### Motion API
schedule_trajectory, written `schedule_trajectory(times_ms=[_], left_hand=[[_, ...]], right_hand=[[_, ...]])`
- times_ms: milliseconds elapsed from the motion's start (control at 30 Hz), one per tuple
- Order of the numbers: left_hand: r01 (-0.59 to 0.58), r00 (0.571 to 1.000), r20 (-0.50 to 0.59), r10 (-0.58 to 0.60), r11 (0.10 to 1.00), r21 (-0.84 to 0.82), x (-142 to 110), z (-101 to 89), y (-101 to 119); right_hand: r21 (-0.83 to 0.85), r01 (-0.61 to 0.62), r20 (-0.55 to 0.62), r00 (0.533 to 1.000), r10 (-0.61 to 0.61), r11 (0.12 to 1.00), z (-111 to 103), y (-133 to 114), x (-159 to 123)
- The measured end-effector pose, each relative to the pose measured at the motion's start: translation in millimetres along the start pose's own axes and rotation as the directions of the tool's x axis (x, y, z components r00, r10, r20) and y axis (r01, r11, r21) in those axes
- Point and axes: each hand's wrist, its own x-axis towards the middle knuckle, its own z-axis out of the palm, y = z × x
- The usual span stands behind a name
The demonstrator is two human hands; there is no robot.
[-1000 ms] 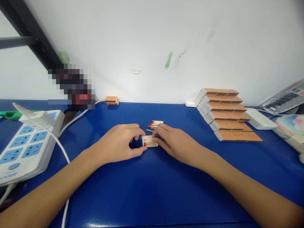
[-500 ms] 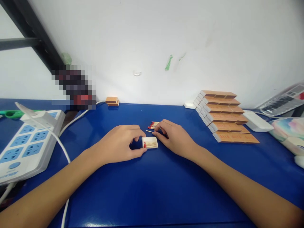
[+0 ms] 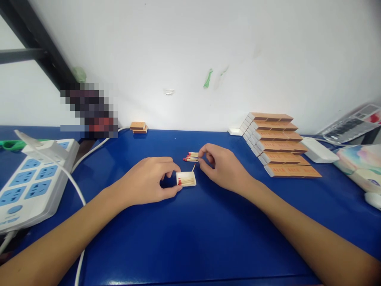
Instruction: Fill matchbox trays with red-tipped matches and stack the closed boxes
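A small open matchbox tray (image 3: 193, 184) lies on the blue table with red-tipped matches (image 3: 187, 182) in it. My left hand (image 3: 156, 178) grips the tray's left end between thumb and fingers. Just behind the tray's right corner a single match (image 3: 193, 167) sits at a slant, red head away from me; whether it touches the tray I cannot tell. My right hand (image 3: 222, 163) has thumb and forefinger closed at the plain ends of a loose bunch of matches (image 3: 191, 156) behind the tray. The fingers partly cover those ends.
Stacked packs of matchboxes (image 3: 279, 147) rise in steps at the right. Two small matchboxes (image 3: 138, 127) sit by the wall. A white power strip (image 3: 38, 178) with a cable (image 3: 77, 186) is at the left; a white box (image 3: 320, 150) and a pastel pack (image 3: 361, 163) are at the far right.
My right hand has moved back and slightly right to the match bunch. The match it held is now released behind the tray's corner. My left hand keeps its grip on the tray.
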Motion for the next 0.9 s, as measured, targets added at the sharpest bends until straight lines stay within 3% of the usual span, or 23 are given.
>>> schedule_trajectory(times_ms=[133, 233, 533, 900], left_hand=[[-0.019, 1.0, 0.024, 0.02, 0.999, -0.036, -1.0, -0.7, 4.1], [-0.016, 0.999, 0.042, 0.019, 0.998, -0.068, -1.5, -0.8, 6.2], [0.0, 0.998, 0.062, 0.004, 0.997, -0.076, -0.9, -0.4, 3.8], [-0.001, 0.999, 0.04, 0.003, 0.999, -0.04, -0.1, -1.3, 1.9]], right_hand=[[-0.055, -0.184, 0.061, 0.98, 0.187, 0.981, -1.6, -13.9, -1.3], [-0.098, -0.219, 0.128, 0.965, 0.231, 0.971, 1.5, -21.2, -3.6], [-0.022, -0.016, 0.176, 0.984, 0.019, 1.0, 7.6, -11.1, -2.7], [-0.092, 0.032, 0.11, 0.994, -0.022, 0.995, 13.7, 2.0, 0.1]])
